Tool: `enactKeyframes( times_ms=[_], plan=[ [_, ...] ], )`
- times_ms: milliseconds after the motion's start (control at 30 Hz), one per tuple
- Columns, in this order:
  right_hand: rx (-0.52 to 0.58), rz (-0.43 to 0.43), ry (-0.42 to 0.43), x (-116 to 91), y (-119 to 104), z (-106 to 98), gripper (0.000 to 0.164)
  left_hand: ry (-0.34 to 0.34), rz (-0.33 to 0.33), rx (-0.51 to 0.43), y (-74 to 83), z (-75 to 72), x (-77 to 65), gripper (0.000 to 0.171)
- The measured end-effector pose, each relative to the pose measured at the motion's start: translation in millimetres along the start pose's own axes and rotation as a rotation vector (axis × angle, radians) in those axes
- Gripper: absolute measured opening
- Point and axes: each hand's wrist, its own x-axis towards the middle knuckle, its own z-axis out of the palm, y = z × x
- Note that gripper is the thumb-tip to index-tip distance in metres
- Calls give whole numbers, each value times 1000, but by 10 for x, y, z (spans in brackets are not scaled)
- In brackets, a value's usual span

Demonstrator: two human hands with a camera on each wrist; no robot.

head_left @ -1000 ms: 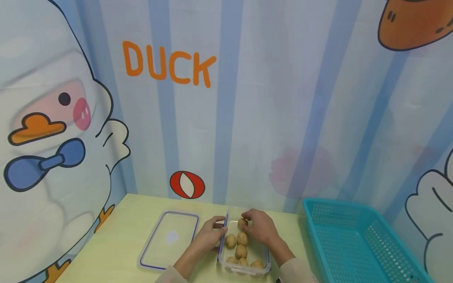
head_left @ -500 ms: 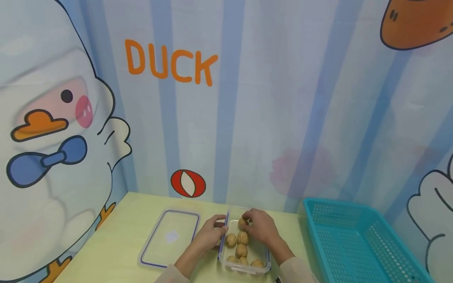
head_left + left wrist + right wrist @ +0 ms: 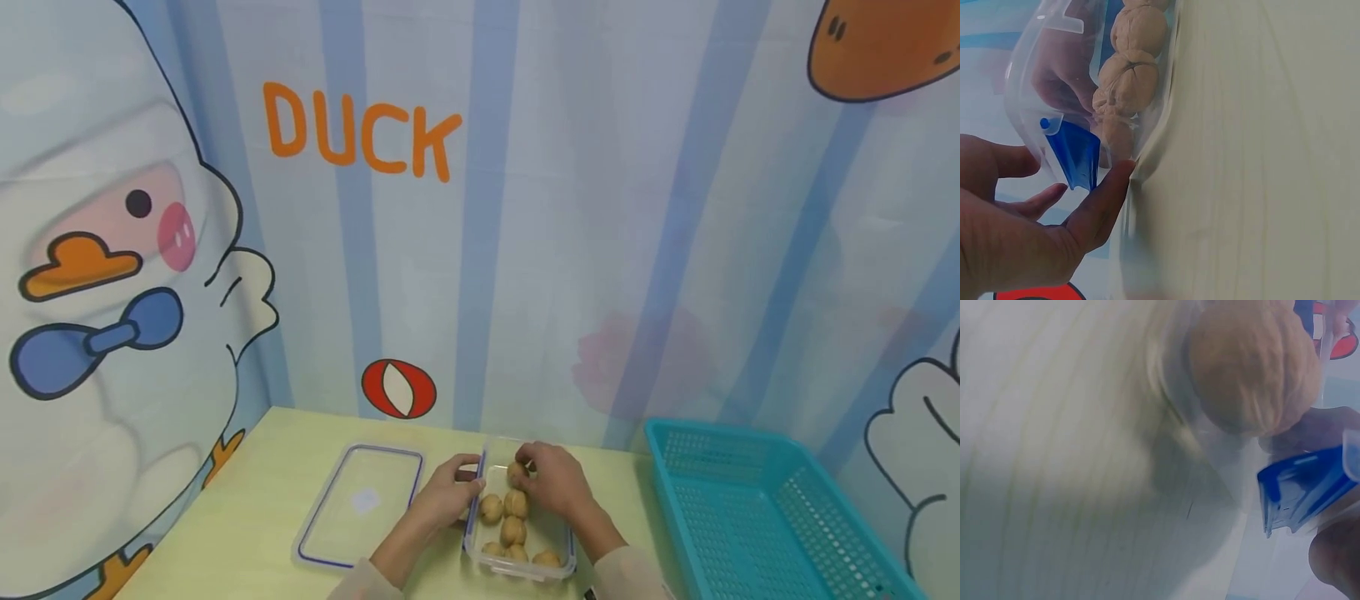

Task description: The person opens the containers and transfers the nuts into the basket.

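A clear plastic food container [image 3: 519,568] with blue side clips stands on the table, several walnuts [image 3: 513,531] lying inside it. My left hand [image 3: 444,497] holds the container's left wall, fingers and thumb spread along that side near the blue clip [image 3: 1075,153]. My right hand [image 3: 553,481] reaches over the right wall and pinches a walnut [image 3: 516,473] at the container's far end. From the right wrist, a large walnut [image 3: 1254,365] shows through the clear wall, and part of the hand sits beside a blue clip [image 3: 1304,487].
The container's clear lid [image 3: 330,533], with a blue seal, lies flat on the pale yellow table [image 3: 247,500] to the left. A turquoise perforated basket [image 3: 738,500] stands at the right. Behind the table hangs a striped cartoon curtain [image 3: 570,233].
Almost nothing differs. Both hands keep their places at the container, and the walnut stays between the right fingers; the head view shifts slightly.
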Motion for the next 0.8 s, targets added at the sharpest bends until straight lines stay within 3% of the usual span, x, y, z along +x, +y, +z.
enactKeyframes(
  times_ms=[200,400,800],
  plan=[
    [27,-14,0,-18,-38,65,16,3,-18,22,-39,-50,-53,51],
    [23,-6,11,-7,-39,29,16,-3,-26,11,-60,-50,-14,53],
    [-58,-16,-11,5,-10,-27,16,-28,-29,-43,-41,-32,35,53]
  ],
)
